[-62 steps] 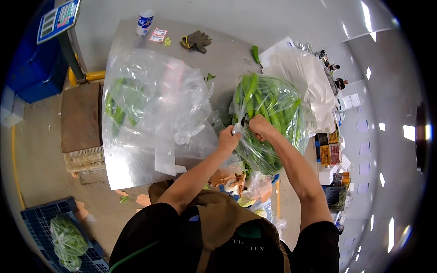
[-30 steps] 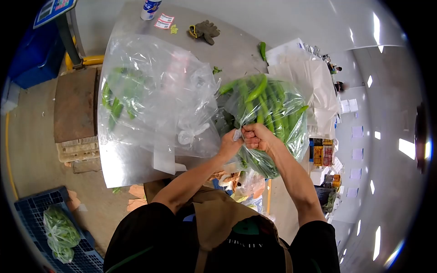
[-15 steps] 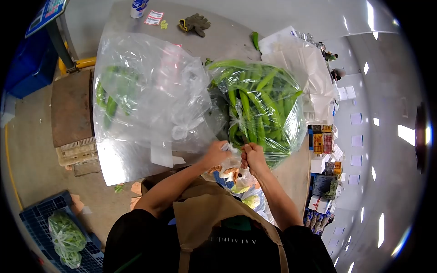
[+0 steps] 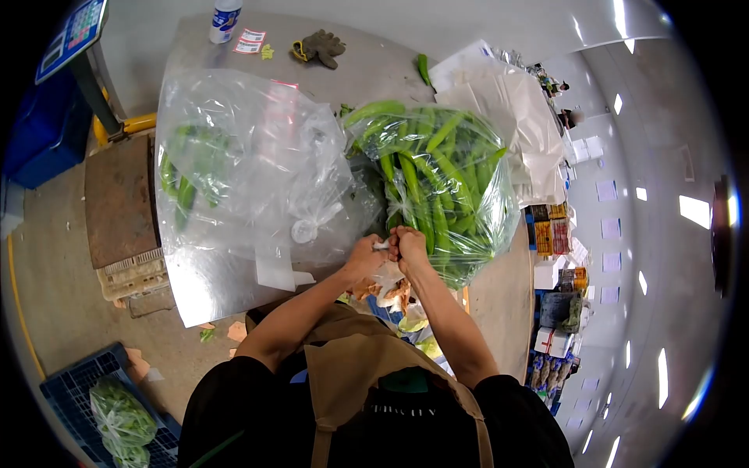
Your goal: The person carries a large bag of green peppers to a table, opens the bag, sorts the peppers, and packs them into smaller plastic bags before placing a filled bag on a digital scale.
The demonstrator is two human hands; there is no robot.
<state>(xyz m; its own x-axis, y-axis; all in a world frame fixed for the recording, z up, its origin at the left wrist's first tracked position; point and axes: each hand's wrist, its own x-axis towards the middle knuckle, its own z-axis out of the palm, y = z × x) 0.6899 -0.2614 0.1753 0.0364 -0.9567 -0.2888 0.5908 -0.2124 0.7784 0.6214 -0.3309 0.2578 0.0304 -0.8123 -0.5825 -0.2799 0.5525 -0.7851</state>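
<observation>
A clear plastic bag full of long green peppers lies on the metal table in front of me. At its near end, my left hand is closed on the gathered, twisted plastic, a whitish bit showing at its fingers. Pressed close beside it, my right hand is also closed on the bag's neck; its fingertips are partly hidden. Left of the hands spreads a large, loose clear plastic bag, with a few green peppers showing through it.
A brown work glove, printed labels and a white-and-blue canister stand at the table's far side. Crumpled pale sheeting lies right. A scale display rises left; bagged greens lie on a blue pallet.
My hands have come together and moved slightly up and left, still closed on the bag's neck. The view has shifted a little; the bag of peppers stays in place.
</observation>
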